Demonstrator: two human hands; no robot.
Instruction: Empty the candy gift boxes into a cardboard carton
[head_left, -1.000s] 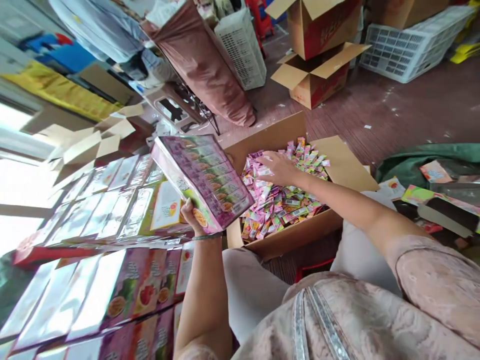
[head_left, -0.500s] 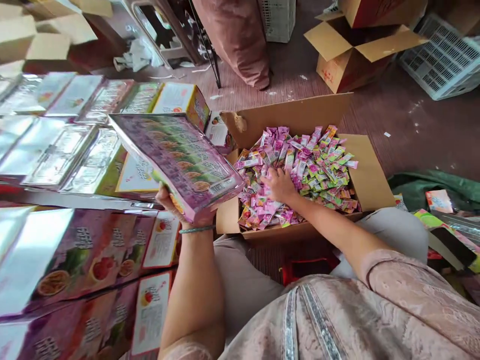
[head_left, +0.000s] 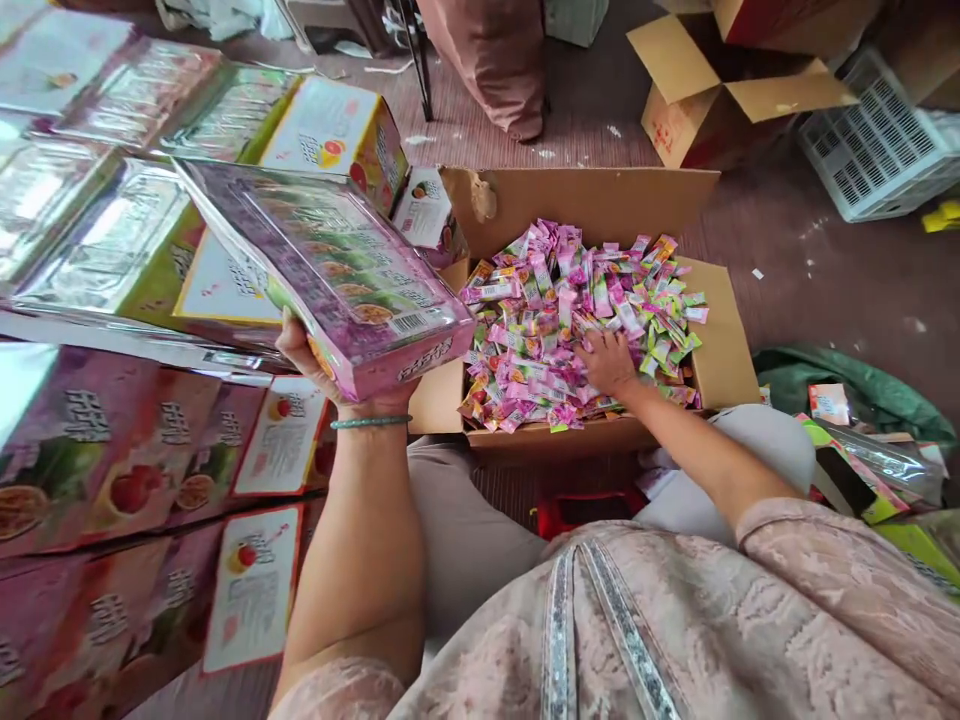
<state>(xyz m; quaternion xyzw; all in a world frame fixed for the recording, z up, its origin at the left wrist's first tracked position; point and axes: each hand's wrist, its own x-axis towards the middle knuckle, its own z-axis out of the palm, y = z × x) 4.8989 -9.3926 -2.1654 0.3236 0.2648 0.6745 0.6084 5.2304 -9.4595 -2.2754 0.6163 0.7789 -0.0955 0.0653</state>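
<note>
A purple box (head_left: 352, 265) with a clear window and passion-fruit pictures rests tilted on my left hand (head_left: 330, 375), which grips its lower edge from beneath. My right hand (head_left: 607, 362) lies on a heap of small pink, purple and green sachets (head_left: 555, 300), its fingers slightly spread. Whether a sachet is under those fingers is hidden. The heap fills an open cardboard carton (head_left: 585, 195) in front of my knees.
Stacked fruit-print boxes (head_left: 120, 450) stand at the left. At the back right are an open carton (head_left: 697, 120) and a white plastic crate (head_left: 874, 140). A green sack (head_left: 862, 390) and loose packaging lie at the right. A reddish-brown sack (head_left: 491, 60) hangs behind the carton.
My right hand has moved to the right over the sachets. The purple box in my left hand has shifted left and up in view, and the whole view has shifted somewhat.
</note>
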